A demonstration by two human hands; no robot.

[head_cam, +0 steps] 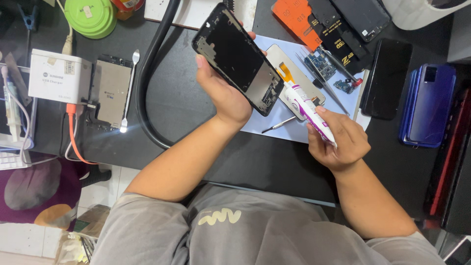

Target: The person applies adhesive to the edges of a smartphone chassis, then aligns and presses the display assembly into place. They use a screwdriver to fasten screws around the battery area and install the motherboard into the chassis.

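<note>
1. Head view, centre: the left hand (223, 93) is closed around a black phone frame (238, 58), thumb along its left edge and fingertips showing at its right edge. The frame is tilted, its top toward the upper middle of the picture and its lower end pointing down to the right.
2. Right of centre, the right hand (338, 140) is wrapped around a white and purple glue tube (306, 108). The fingers are curled tight on the tube's lower half. The tube slants up to the left, and its orange nozzle (284, 73) sits just beside the lower right edge of the phone frame; whether it touches cannot be told.
3. Both hands sit above a pale blue mat (299, 125) on the dark table (176, 103). On the mat under the tube lies a silvery phone panel (279, 55), and a thin metal tool (278, 125) lies near the mat's lower edge, between the two hands.
4. Upper right: small circuit boards (321, 64), an orange and black flat piece (299, 19), a dark phone (387, 78) and a blue phone back (429, 105), all well apart from the hands.
5. Left side: a white charger box (59, 76), a grey phone panel (112, 91) with a metal spudger (128, 91) beside it, a green round lid (91, 17) in the upper left, and a thick black hose (147, 83) curving down the table.
</note>
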